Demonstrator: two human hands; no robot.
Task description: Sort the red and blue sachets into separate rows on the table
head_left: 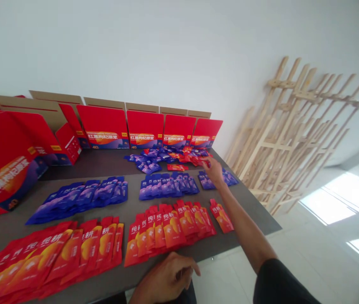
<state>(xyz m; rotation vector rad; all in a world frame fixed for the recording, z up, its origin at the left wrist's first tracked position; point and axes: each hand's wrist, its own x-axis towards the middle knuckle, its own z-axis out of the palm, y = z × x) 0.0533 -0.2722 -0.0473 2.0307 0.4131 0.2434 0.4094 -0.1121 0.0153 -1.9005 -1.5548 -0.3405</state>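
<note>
My right hand (213, 169) reaches to the right end of a loose pile of blue and red pouches at the back of the table. Its thumb and fingertips close on a red pouch (195, 160) there. Near the front table edge, my left hand (170, 276) hangs loosely curled and empty, fingers apart. Just beyond it lies a fanned row of red pouches (171, 226). Behind that row are overlapping blue pouches (168, 185). A short blue group (206, 180) lies partly under my right wrist, and a small red group (221, 216) sits beside my right forearm.
More red pouches (55, 249) and blue pouches (81, 194) fan out at the left. Open red cartons (101, 122) line the wall, with a larger-looking carton (5, 164) at near left. Wooden easels (277, 143) lean beyond the grey table's (255, 211) right edge.
</note>
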